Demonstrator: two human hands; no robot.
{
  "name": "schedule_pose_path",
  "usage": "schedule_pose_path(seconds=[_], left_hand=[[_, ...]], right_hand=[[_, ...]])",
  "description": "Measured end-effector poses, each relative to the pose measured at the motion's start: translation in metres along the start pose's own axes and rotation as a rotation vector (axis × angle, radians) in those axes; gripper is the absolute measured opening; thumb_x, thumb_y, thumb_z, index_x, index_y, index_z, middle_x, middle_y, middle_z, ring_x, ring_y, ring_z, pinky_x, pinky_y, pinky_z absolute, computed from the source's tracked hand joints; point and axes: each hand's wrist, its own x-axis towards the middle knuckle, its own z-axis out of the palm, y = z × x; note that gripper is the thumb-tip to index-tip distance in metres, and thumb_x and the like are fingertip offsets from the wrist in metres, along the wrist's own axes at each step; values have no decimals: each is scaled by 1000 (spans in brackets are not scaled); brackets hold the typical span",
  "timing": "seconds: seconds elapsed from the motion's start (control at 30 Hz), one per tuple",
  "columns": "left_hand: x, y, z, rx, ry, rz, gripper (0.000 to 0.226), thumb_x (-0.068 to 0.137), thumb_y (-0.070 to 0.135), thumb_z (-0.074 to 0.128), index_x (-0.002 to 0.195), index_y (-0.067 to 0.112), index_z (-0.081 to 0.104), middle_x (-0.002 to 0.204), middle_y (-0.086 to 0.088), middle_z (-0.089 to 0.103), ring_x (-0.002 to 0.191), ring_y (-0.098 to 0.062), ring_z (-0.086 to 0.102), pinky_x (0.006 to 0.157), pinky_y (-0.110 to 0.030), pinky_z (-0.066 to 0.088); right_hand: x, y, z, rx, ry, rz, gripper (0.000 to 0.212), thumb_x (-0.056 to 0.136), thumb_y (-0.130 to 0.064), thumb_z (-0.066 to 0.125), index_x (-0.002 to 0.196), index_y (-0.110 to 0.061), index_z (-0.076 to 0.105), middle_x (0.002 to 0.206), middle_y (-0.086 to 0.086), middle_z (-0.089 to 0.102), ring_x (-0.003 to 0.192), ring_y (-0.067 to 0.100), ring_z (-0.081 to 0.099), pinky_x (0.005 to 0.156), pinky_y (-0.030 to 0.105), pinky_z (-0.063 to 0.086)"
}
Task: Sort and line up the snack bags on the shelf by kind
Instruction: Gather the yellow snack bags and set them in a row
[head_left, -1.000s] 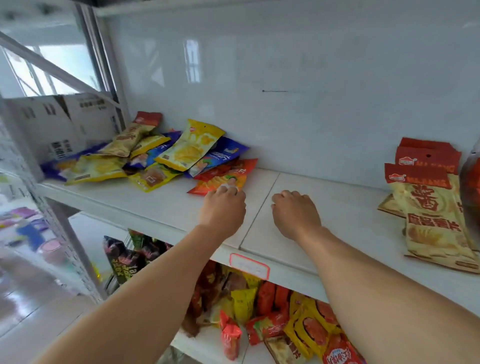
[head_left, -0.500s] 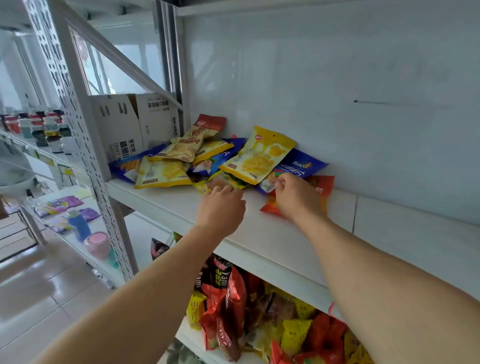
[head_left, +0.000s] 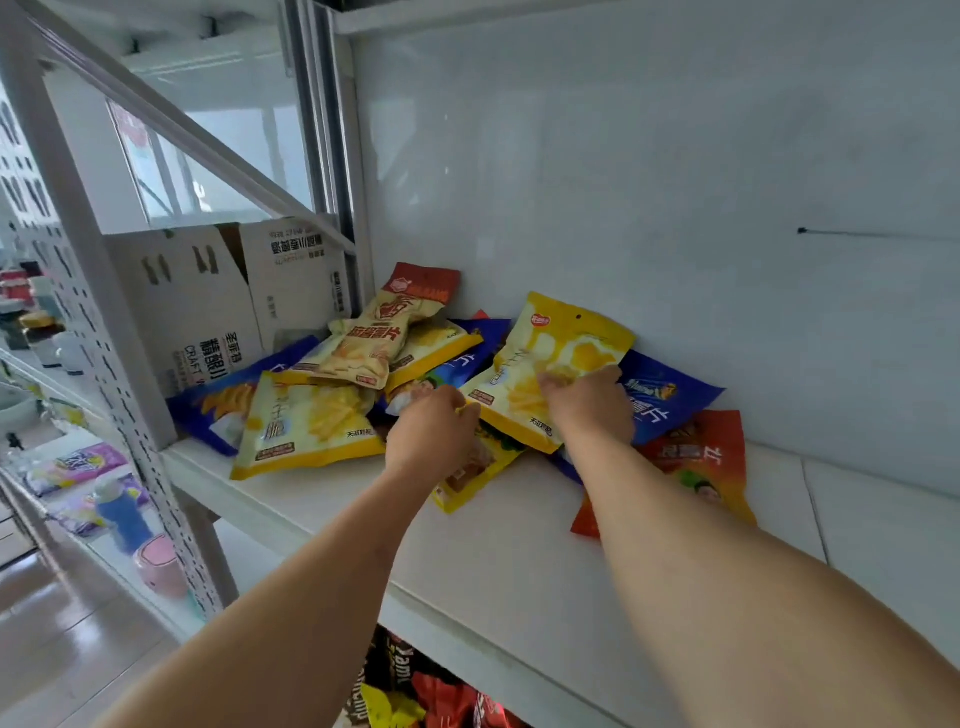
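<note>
1. Bottom edge: lower shelf bags (head_left: 415, 696) are showing under the white shelf (head_left: 519, 561); dark, yellow and red packs, partly cropped.
2. Both forearms are reaching up and forward over the shelf front.
3. Left hand (head_left: 431, 431) is sitting knuckles-up at the near edge of the pile, fingers curled down into the bags. It's lying over a small yellow bag (head_left: 467, 480) that is flat on the shelf and pointing toward the camera. Can't tell what exactly the fingers are pinching; the fingertips are hidden.
4. Right hand (head_left: 587, 405) is gripping the big yellow bag (head_left: 550, 364), fingers curled over its right lower edge. That bag is tilting up, top leaning toward the back wall (head_left: 675, 182).
5. Orange-red bag (head_left: 696, 462) is lying flat under the right forearm, right end of the pile.
6. Blue bag (head_left: 665, 400) is sitting just behind the right hand, partly under the big yellow bag.
7. Left of the hands: another yellow bag (head_left: 306, 421) is lying flat at the front, overlapping a blue bag at the left post (head_left: 218, 410).
8. Behind it: a beige bag with a red top (head_left: 384, 332) is resting on top of the heap, and a second blue bag (head_left: 467, 358) is poking out mid-pile.
9. Far left, beyond the upright: a white carton (head_left: 208, 301), printed upside down, is standing against the shelf end.
10. All loose bags are heaped in the shelf's left back corner.
</note>
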Motion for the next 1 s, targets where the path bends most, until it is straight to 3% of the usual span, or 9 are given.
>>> schedule_pose_path(seconds=[0.2, 0.33, 0.43, 0.53, 0.63, 0.7, 0.77, 0.9, 1.0], left_hand=[[33, -5, -1, -70, -45, 68, 37, 101, 44, 47, 125, 21, 62, 118, -5, 68, 103, -24, 64, 78, -35, 51], [46, -18, -11, -168, -86, 128, 32, 101, 43, 47, 122, 22, 61, 112, -3, 70, 96, -25, 66, 83, -43, 57], [53, -30, -22, -247, -126, 192, 31, 101, 42, 48, 120, 22, 61, 103, 1, 69, 89, -21, 64, 77, -38, 56], [55, -45, -37, -305, -162, 256, 28, 101, 40, 49, 116, 20, 63, 93, 6, 64, 85, -18, 61, 74, -34, 52], [54, -65, -53, -373, -188, 295, 28, 101, 40, 49, 116, 21, 63, 96, 8, 63, 88, -16, 60, 77, -33, 52], [51, -80, -62, -407, -211, 299, 28, 101, 39, 48, 116, 20, 63, 100, 5, 67, 88, -17, 61, 76, -32, 51], [48, -94, -68, -413, -227, 295, 30, 100, 41, 49, 117, 21, 64, 101, 3, 69, 91, -19, 62, 76, -32, 52], [50, -123, -76, -405, -169, 257, 50, 89, 66, 49, 117, 27, 67, 113, 2, 69, 110, -26, 59, 90, -46, 53], [49, -139, -83, -295, -107, 170, 60, 92, 67, 44, 131, 25, 60, 138, -1, 58, 137, -29, 37, 111, -50, 34]], right_hand=[[1, -9, 16, -178, 58, 45, 119, 74, -71, 66, 154, -3, 12, 151, 14, 41, 137, 36, 39, 108, 50, 31], [-2, -14, 25, -163, 92, 51, 117, 75, -65, 70, 155, -5, 9, 151, 16, 40, 139, 39, 33, 110, 52, 26], [-11, -20, 33, -89, 159, 30, 107, 76, -58, 74, 152, -10, 16, 144, 16, 48, 134, 41, 39, 107, 53, 34], [-28, -31, 39, 109, 171, 7, 91, 77, -45, 79, 145, -11, 29, 137, 11, 56, 126, 36, 52, 100, 45, 44], [-55, -43, 38, 259, 164, 42, 63, 81, -32, 79, 132, -13, 48, 131, 4, 60, 121, 28, 56, 92, 29, 42], [-73, -45, 37, 297, 170, 41, 51, 86, -27, 76, 128, -10, 52, 124, 0, 60, 113, 18, 54, 74, 14, 35], [-92, -48, 38, 384, 199, 25, 46, 87, -22, 74, 127, -9, 54, 112, -2, 56, 101, 12, 49, 58, 13, 31], [-114, -50, 47, 529, 221, 28, 44, 82, -16, 79, 120, -9, 57, 93, -10, 57, 91, 17, 61, 74, 21, 44], [-128, -51, 55, 597, 176, 17, 49, 77, -19, 83, 119, -11, 60, 100, -6, 68, 95, 17, 67, 87, 34, 54]])
